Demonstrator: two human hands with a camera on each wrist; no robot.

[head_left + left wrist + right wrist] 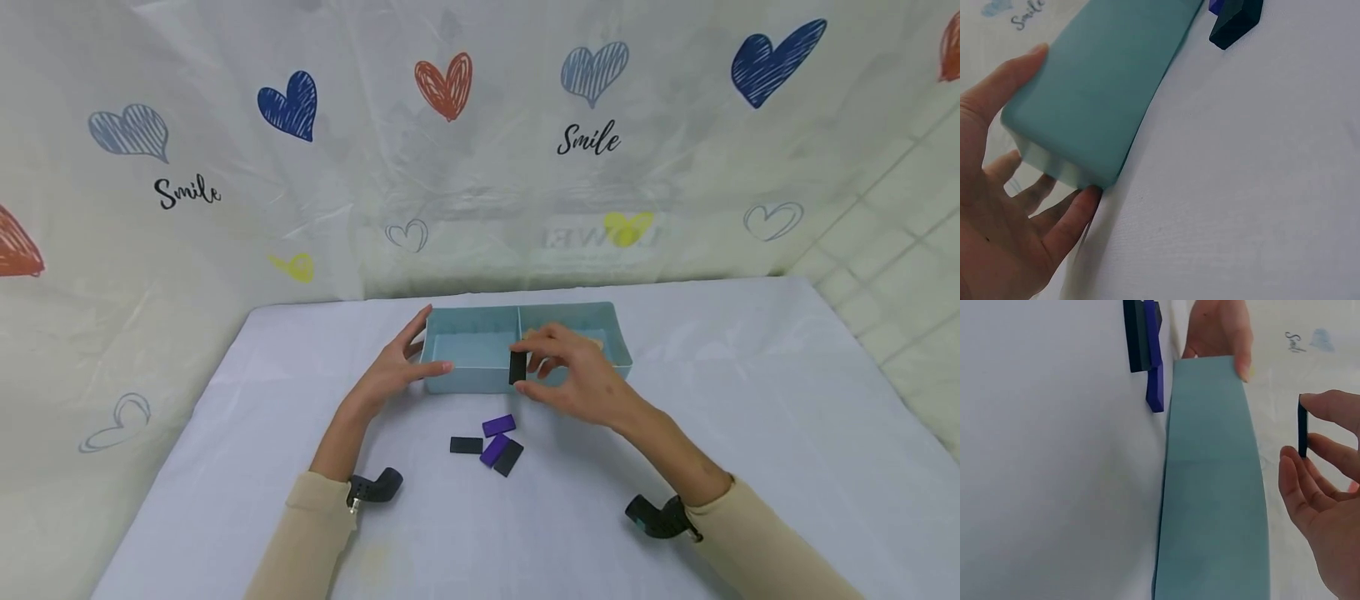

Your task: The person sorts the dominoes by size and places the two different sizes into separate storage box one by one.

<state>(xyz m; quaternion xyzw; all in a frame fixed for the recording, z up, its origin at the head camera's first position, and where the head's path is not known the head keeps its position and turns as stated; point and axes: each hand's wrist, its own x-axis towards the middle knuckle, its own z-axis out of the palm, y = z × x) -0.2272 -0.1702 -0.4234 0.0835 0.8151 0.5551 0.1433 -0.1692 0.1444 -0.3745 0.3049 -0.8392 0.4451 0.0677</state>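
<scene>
White-covered table (pixel 750 375) bore a light-blue two-compartment box (pixel 472 382), open side up, near the far edge. In front of it lay four small flat blocks: an upper purple block (pixel 498 425); a lower purple block (pixel 494 450) alongside a slanted black block (pixel 509 458); a second black block (pixel 467 445) just left.

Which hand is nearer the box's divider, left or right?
Right. In the head view, the right hand is just right of the divider, pinching a black block; the left hand touches the box's left end.
</scene>
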